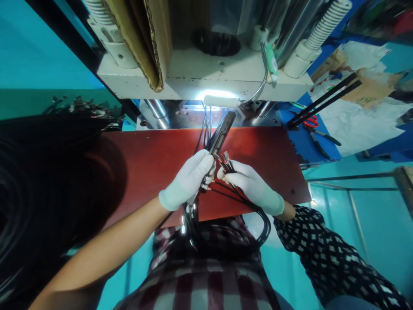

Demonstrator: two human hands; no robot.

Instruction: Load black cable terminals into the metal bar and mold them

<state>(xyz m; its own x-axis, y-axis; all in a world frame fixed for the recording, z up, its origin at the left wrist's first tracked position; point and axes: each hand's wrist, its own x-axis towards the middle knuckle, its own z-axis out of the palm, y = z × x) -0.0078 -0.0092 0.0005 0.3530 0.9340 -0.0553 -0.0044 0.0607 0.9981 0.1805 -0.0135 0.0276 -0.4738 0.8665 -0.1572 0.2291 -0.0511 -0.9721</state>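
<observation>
My left hand (190,178), in a white glove, is closed around a bundle of thin black cables (226,219) with small metal ends. My right hand (250,183), also gloved, pinches several of the cable ends (225,160) just beside it. Both hands hover over a red-brown board (155,163). A dark flat bar (222,133) with more cables runs from my left fingertips up towards the lit machine opening (217,101). The cables loop down over my lap.
A large heap of black cables (38,172) fills the left side. A white machine frame (193,75) with cardboard (142,38) stands behind the board. Red-handled scissors (310,122), pliers (319,140) and two black rods (325,101) lie on the blue surface at right.
</observation>
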